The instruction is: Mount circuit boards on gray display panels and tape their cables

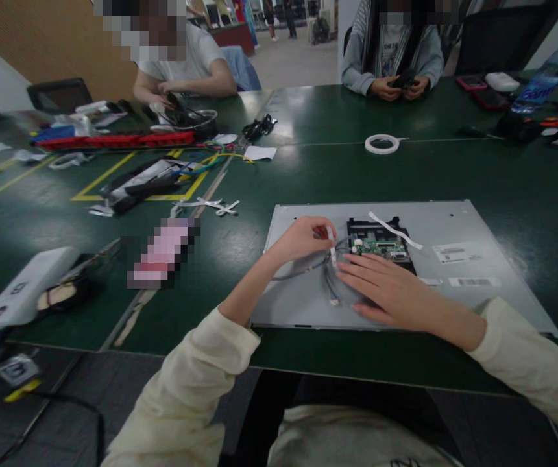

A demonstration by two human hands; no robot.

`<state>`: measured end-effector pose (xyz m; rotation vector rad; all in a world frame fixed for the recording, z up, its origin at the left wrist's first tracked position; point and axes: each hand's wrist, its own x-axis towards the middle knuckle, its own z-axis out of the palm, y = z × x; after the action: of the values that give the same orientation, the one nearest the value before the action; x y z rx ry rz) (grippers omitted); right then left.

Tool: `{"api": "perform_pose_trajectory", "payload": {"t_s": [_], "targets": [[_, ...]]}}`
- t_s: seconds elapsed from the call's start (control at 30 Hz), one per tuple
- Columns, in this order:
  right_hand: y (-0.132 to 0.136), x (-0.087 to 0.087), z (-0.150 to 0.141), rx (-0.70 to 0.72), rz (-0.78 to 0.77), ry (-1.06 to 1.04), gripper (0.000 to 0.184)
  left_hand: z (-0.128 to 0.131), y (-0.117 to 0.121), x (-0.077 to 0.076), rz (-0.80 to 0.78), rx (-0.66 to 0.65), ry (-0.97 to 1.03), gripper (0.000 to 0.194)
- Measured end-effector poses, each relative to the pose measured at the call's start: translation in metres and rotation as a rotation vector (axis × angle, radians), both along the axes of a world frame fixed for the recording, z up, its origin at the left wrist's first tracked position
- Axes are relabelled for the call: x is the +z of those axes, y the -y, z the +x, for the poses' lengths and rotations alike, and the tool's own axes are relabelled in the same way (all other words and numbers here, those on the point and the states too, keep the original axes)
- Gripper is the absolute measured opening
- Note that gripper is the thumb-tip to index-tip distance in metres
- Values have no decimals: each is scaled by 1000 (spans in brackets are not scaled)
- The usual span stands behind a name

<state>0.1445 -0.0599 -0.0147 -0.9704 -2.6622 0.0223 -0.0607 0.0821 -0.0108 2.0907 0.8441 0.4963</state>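
A flat grey metal panel (pixel 298 305) lies on the green table before me, with a black-framed green circuit board (pixel 381 247) on it. My left hand (pixel 307 239) pinches the upper end of a short white tape strip (pixel 333 250) between thumb and fingers. That strip crosses a bundle of grey cables (pixel 328 282), which ends in a small white connector. Flat, with its fingers stretched out, my right hand (pixel 388 288) rests at the strip's lower end and covers part of the board. A second white strip (pixel 396 231) lies slanted over the board's top edge.
A white tape roll (pixel 381 144) lies beyond the panel. To the left are a phone (pixel 162 253), white tape scraps (pixel 218 206), a white device (pixel 28 288) and a bundle with coloured wires (pixel 147 178). Two people sit across the table. A water bottle (pixel 549 74) stands far right.
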Motion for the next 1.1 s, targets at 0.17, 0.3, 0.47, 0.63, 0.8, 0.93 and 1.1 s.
{"api": "perform_pose_trajectory", "payload": {"t_s": [0.17,0.3,0.47,0.63,0.8,0.93,1.1], "targets": [[2,-2,-3,8,-24,33,52,1,3,3,20,2,-29,11],[2,0,-4,10,-38,42,52,2,5,4,55,-4,-47,11],[1,1,-4,19,-36,41,50,2,6,5,180,-17,-118,13],[2,1,-5,20,-44,0,48,0,4,7,370,-112,-186,24],[2,1,-5,15,-46,26,47,-4,3,6,433,-111,-200,51],[3,1,-5,12,-49,13,46,-6,1,4,427,-118,-202,62],[3,2,-6,10,-53,5,46,-6,-1,3,386,-125,-175,52]]}}
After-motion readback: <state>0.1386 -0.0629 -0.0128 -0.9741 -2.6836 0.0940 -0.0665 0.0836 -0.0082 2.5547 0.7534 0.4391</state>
